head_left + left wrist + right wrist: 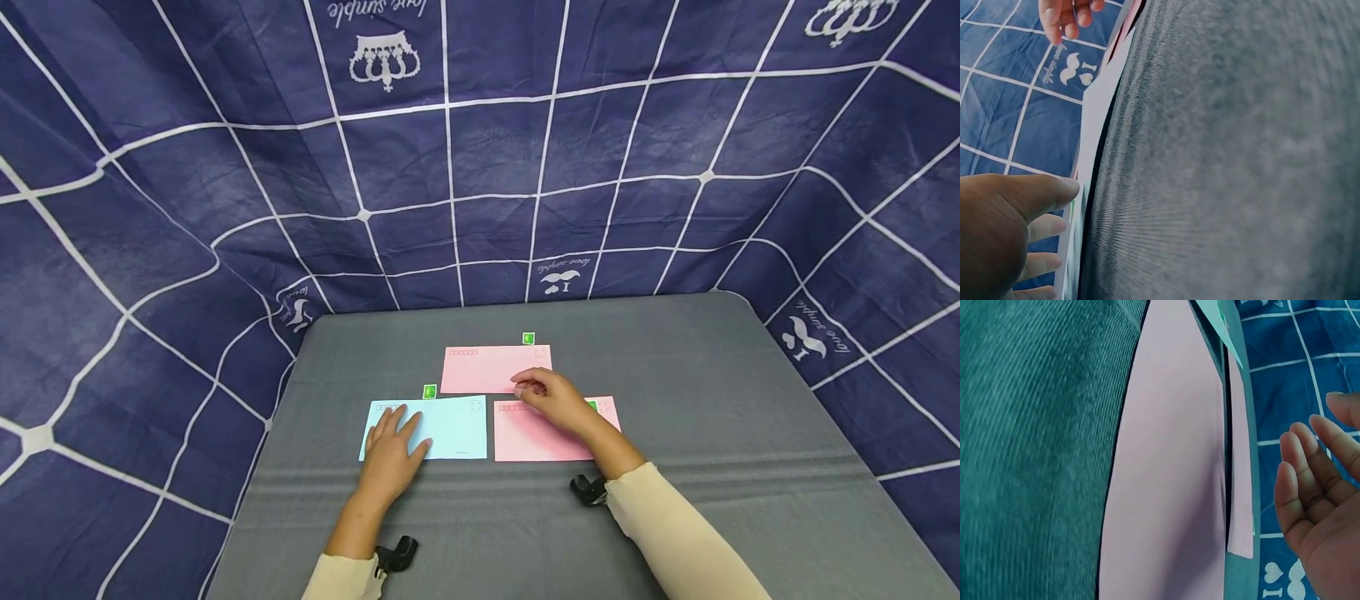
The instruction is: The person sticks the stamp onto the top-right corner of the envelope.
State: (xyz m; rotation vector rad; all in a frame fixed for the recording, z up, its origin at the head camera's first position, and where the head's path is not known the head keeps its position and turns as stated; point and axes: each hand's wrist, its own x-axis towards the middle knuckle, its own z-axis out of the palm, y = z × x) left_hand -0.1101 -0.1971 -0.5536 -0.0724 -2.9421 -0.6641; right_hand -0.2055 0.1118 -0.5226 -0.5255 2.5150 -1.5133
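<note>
My left hand (390, 461) lies with spread, straight fingers over the left part of a light blue envelope (453, 433); in the left wrist view its thumb (1054, 190) reaches the envelope's edge (1099, 112). Above the nearer pink envelope (534, 437) is my right hand (553, 398), its fingers loosely bent and holding nothing in the right wrist view. Its fingertips come close to the lower edge of a farther pink envelope (487, 371). Green stamps lie just beyond the blue envelope (430, 392) and the farther pink envelope (528, 338). A third stamp (592, 406), partly hidden, is on the nearer pink envelope's top right.
The envelopes lie flat on a grey cloth-covered table (360, 358). A dark blue curtain (495, 150) with white grid lines rises behind the table and along both sides. Black wrist cameras sit on the left wrist (397, 554) and the right wrist (587, 490).
</note>
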